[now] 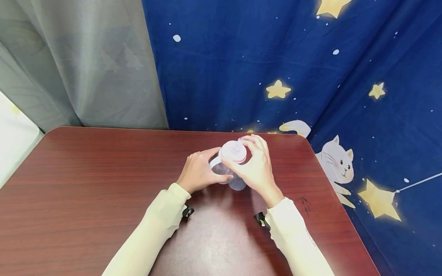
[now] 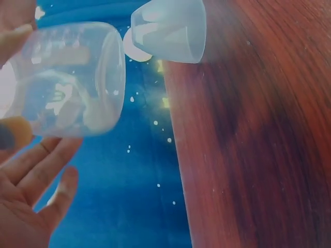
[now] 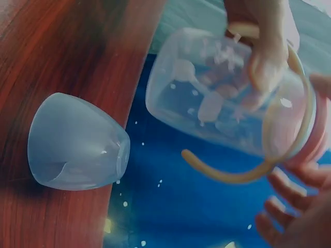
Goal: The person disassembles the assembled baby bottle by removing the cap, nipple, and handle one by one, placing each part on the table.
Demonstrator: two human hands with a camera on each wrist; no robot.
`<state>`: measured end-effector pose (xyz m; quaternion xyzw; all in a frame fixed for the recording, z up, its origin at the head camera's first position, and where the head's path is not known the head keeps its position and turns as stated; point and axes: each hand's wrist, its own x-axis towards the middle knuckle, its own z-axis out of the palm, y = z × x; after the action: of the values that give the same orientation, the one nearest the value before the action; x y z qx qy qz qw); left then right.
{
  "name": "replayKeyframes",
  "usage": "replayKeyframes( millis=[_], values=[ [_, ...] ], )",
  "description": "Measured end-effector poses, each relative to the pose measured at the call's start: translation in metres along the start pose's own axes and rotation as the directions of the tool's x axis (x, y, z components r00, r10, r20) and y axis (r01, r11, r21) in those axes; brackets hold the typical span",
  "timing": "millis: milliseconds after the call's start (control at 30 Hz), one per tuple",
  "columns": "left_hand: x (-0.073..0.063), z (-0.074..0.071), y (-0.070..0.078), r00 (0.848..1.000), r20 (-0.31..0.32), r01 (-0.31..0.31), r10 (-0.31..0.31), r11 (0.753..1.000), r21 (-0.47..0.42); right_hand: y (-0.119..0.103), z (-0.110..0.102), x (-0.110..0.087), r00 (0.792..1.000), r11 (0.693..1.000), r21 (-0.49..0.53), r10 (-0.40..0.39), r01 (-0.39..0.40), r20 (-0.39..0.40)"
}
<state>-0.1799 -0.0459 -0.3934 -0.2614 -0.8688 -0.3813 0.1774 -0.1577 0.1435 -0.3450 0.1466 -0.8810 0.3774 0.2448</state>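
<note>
A clear baby bottle with a pink collar and curved side handles is held above the table, its teat at the top. My left hand grips the bottle body at the handle side, thumb across the front in the right wrist view. On the other side, my right hand holds the pink collar between thumb and fingers, fingertips beside the teat. A translucent, cup-shaped bottle cap stands on the table just right of the bottle and below it; the head view shows it partly behind the hands.
The dark red wooden table ends at a rounded back edge just behind the bottle. Beyond it hang a grey curtain and a blue star-patterned curtain. Something white stands past the table's left edge.
</note>
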Motion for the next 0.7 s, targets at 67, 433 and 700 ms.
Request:
replayKeyframes(
  millis=[67,433,700],
  values=[
    [-0.0006,-0.0011,-0.0008,1.0,0.018,0.001,0.0,1.0,-0.026,0.0024,-0.0033,0.0019,0.998,0.999,0.053,-0.013,0.01,0.057],
    [-0.0006,0.0003,-0.004,0.999,0.042,-0.011,0.013,0.999,-0.039,0.0107,-0.0063,0.0077,0.975,0.987,0.162,-0.055,0.021,0.213],
    [0.0009,0.0025,-0.0061,0.998,0.004,-0.063,0.063,0.997,0.051,0.0045,0.0011,0.0028,0.993,0.992,-0.124,0.019,-0.004,0.118]
  ],
)
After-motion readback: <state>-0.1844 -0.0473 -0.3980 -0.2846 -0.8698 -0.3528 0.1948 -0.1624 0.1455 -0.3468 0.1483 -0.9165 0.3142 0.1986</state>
